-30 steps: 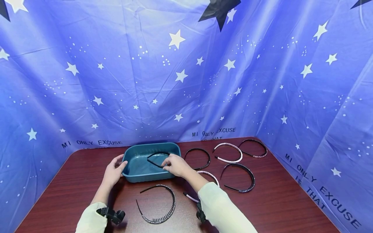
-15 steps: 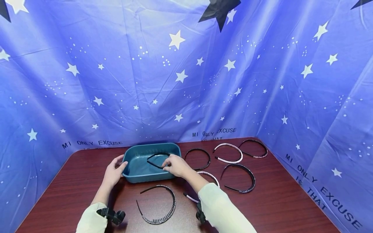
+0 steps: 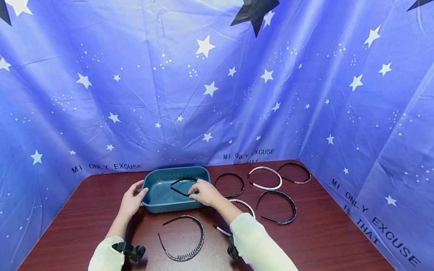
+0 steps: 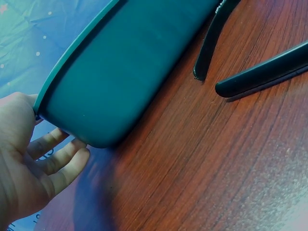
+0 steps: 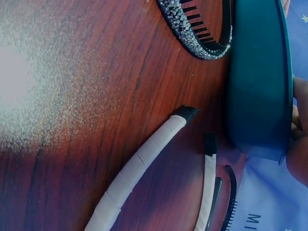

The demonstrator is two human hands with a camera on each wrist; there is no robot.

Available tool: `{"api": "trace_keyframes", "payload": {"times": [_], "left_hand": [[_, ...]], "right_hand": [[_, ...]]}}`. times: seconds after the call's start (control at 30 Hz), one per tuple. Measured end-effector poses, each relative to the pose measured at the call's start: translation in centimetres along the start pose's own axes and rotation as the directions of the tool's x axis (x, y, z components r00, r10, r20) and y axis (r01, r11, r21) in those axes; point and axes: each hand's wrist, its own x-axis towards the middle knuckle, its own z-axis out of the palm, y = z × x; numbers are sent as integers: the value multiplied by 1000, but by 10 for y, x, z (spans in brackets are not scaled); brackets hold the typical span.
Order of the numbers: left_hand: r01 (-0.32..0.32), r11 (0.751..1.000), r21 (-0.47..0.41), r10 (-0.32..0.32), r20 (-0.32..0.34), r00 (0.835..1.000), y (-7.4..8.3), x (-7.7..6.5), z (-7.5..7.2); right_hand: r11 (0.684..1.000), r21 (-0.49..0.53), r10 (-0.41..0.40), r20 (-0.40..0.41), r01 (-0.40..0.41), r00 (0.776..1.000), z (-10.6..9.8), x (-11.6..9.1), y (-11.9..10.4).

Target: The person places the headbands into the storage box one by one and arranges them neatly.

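A teal plastic basin [image 3: 173, 206] stands toward the back of the table. My left hand [image 3: 131, 199] holds its left end, thumb over the rim and fingers against the outer wall, as the left wrist view also shows. Over the basin's right side, my right hand [image 3: 206, 193] pinches a black headband [image 3: 179, 192] that lies within the basin; its far part is hidden by the fingers. In front of the basin lies a black toothed headband [image 3: 203, 235] with a glittery outer face. Below my right forearm, a pale pink headband [image 3: 251, 209] is partly covered.
Right of the basin, several more headbands lie on the dark red wooden table [image 3: 325, 233]: a black one [image 3: 243, 184], a pale pink one [image 3: 280, 181], a dark glittery one [image 3: 294, 210] and another dark one [image 3: 310, 177]. A blue starry curtain [image 3: 169, 94] hangs behind.
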Motion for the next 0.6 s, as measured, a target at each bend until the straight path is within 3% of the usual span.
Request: {"api": "trace_keyframes", "payload": {"times": [0.6], "left_hand": [[13, 1000, 18, -13, 0, 1000, 2, -2, 0]], "right_hand": [[1000, -1, -5, -2, 5, 1000, 1, 0, 2]]}}
